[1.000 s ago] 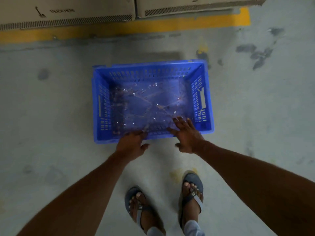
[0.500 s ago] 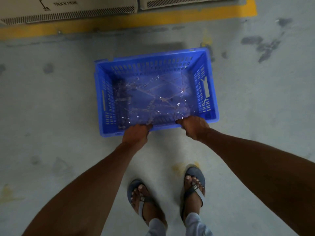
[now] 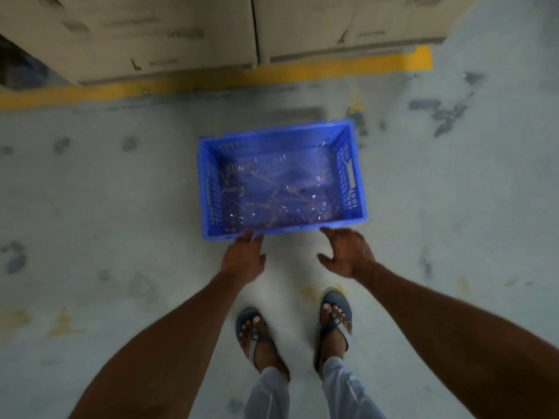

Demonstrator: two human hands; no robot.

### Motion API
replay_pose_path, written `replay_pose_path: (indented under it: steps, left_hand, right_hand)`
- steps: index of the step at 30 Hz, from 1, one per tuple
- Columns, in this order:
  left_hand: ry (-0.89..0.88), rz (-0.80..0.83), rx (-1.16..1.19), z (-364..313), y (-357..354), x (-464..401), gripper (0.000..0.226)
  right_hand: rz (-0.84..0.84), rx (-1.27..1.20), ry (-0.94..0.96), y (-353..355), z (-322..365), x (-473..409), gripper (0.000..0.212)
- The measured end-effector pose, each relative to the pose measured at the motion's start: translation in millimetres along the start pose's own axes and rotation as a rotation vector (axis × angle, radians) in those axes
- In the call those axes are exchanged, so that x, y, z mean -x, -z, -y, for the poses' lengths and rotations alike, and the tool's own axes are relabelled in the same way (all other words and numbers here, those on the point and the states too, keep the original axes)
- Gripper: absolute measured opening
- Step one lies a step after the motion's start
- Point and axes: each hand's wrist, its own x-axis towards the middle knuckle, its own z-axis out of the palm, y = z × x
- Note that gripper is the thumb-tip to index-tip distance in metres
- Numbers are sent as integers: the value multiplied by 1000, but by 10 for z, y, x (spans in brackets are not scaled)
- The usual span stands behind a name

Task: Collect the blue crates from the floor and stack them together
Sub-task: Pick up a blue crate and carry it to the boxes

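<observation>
looking straight down at a pale grey concrete floor (image 3: 90, 207), stained with dark blotches and crossed near the top by a yellow painted line (image 3: 211, 81). beyond that line stand large beige cardboard boxes (image 3: 151, 34), blurred.

one blue crate (image 3: 354, 220) sits on the floor in the middle of the view, open side up, near the yellow line but apart from it. its long axis runs left to right across the view, roughly parallel to the line, with a slotted handle hole in each short end wall. a sheet of crumpled clear plastic (image 3: 278, 192) lies inside on its bottom. no other crate is in view.

two bare arms reach down toward the crate's near long wall, probably because that is the side closest to the person's feet. the left hand (image 3: 243, 258) has its fingertips at the near rim, fingers loosely extended; whether it grips the rim or only touches it cannot be told. the right hand (image 3: 348, 252) is open and spread, holding nothing, just beside the near wall, apparently not touching it.

below the hands, two feet in grey sandals (image 3: 335, 322) stand on the floor, close behind the crate, with pale trouser hems at the bottom edge.
</observation>
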Motion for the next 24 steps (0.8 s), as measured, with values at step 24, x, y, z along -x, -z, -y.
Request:
replay_pose_path:
  steps: [24]
  left_hand:
    - [-504,362,-362,-1214,1259,4589,41]
  right_hand:
    - [-358,-829,-746,633,1510,6453,30]
